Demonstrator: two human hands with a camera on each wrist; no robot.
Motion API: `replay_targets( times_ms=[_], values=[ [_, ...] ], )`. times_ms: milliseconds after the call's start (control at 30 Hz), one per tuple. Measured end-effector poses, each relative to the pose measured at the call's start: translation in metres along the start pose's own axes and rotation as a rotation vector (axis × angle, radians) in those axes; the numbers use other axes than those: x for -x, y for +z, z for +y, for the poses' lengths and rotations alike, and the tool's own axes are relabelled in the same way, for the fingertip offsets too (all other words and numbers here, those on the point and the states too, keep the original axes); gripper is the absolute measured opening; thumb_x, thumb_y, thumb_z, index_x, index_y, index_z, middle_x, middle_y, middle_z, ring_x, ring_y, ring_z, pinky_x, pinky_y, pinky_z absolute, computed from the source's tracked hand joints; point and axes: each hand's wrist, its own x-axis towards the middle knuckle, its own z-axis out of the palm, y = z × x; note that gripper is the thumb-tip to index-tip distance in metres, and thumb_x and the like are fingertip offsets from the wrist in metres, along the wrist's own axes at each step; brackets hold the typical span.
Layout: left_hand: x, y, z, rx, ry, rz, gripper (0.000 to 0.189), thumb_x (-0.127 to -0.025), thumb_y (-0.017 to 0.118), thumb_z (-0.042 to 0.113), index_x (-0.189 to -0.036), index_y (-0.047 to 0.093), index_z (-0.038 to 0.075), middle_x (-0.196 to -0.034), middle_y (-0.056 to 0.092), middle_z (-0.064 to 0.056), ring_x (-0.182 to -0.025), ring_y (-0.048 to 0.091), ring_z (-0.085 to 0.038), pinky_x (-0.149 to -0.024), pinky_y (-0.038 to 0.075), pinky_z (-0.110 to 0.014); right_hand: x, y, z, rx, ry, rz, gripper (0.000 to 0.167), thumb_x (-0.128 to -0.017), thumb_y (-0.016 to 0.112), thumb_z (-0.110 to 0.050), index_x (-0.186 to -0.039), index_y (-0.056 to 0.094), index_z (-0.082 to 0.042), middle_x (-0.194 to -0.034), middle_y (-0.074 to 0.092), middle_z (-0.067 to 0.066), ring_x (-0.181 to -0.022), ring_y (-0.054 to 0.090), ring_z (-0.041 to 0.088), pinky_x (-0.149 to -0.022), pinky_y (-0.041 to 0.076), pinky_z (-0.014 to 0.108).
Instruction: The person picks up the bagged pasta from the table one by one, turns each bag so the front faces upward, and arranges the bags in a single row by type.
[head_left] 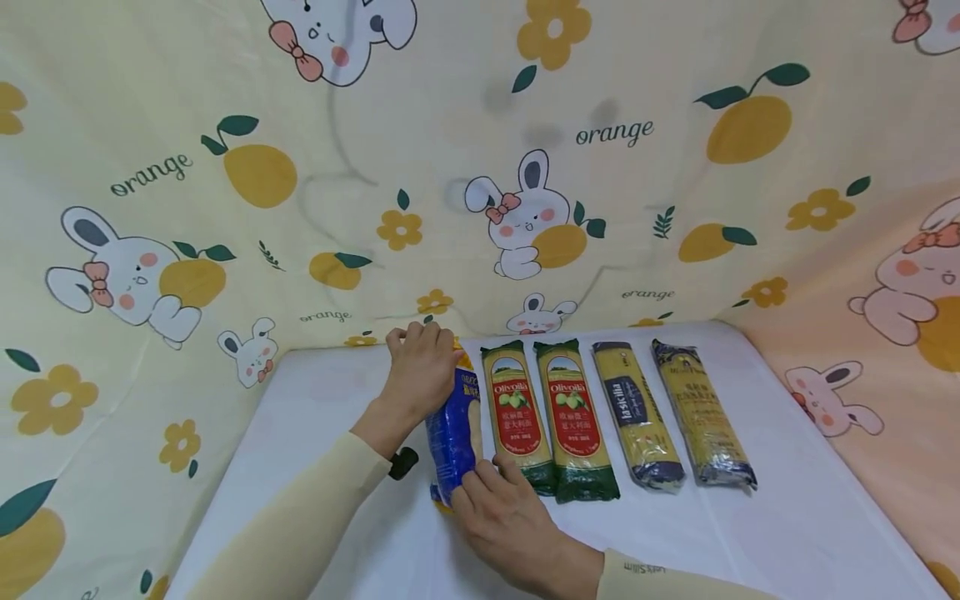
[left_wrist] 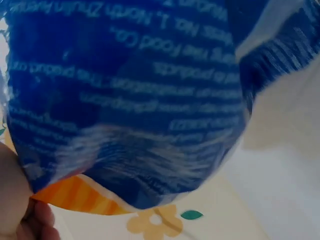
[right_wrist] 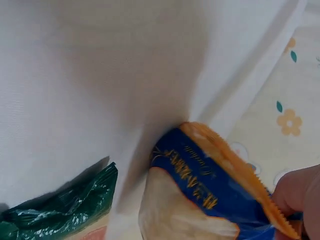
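A blue food packet [head_left: 453, 437] with orange sealed ends and a pale window stands tilted at the left end of a row of pasta packs. My left hand [head_left: 418, 371] grips its far end; in the left wrist view, fingers [left_wrist: 42, 217] pinch an orange corner below small white print. At the near end my right hand [head_left: 513, 523] holds the packet's lower edge. The right wrist view shows fingers [right_wrist: 300, 192] pinching the orange crimped seal. Closest to the packet lies a green-ended Olivoila spaghetti pack [head_left: 517, 408]. My palms hide parts of both packet ends.
A second Olivoila pack [head_left: 576, 421], a La Sicilia pasta pack [head_left: 637, 417] and a gold pasta pack [head_left: 705, 417] lie side by side to the right. All lie on a white-covered table [head_left: 795, 517]. A printed rabbit-and-orange cloth [head_left: 435, 167] hangs behind the table's far edge.
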Motion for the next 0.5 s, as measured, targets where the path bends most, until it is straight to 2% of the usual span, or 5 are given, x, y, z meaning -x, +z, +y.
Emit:
replay_targets(
  times_ms=[100,267,367,500],
  values=[
    [-0.004,0.001,0.005,0.050,0.050,0.083,0.030,-0.110,0.056,0.029,-0.101,0.063,0.001,-0.097,0.061,-0.013,-0.099,0.054,-0.035,-0.096,0.037,-0.064,0.005,-0.005,0.005,0.005,0.031,0.006,0.027,-0.095,0.079,-0.037,-0.096,0.060,-0.017,-0.092,0.063,-0.002,-0.091,0.057,0.018,-0.100,0.052,0.045],
    [-0.007,0.002,0.008,0.125,0.068,0.170,0.029,-0.110,0.055,0.030,-0.101,0.059,0.003,-0.097,0.058,-0.012,-0.097,0.052,-0.034,-0.095,0.035,-0.061,0.008,-0.009,0.010,0.016,0.046,0.038,0.027,-0.094,0.080,-0.036,-0.097,0.062,-0.017,-0.096,0.067,0.000,-0.094,0.059,0.020,-0.099,0.050,0.044],
    [-0.006,0.004,0.004,0.153,0.069,0.170,0.028,-0.111,0.054,0.030,-0.103,0.058,0.003,-0.100,0.058,-0.012,-0.099,0.051,-0.034,-0.096,0.034,-0.061,0.008,-0.007,0.008,0.005,0.019,0.049,0.025,-0.094,0.079,-0.034,-0.097,0.061,-0.017,-0.096,0.066,-0.001,-0.093,0.058,0.019,-0.098,0.049,0.043],
    [-0.003,0.006,-0.006,0.166,0.038,0.132,0.027,-0.111,0.053,0.028,-0.106,0.058,0.002,-0.101,0.056,-0.013,-0.100,0.049,-0.034,-0.097,0.034,-0.061,0.003,0.004,0.004,-0.025,-0.002,0.075,0.020,-0.098,0.073,-0.030,-0.098,0.058,-0.017,-0.095,0.063,-0.002,-0.093,0.056,0.018,-0.098,0.048,0.042]
  ],
)
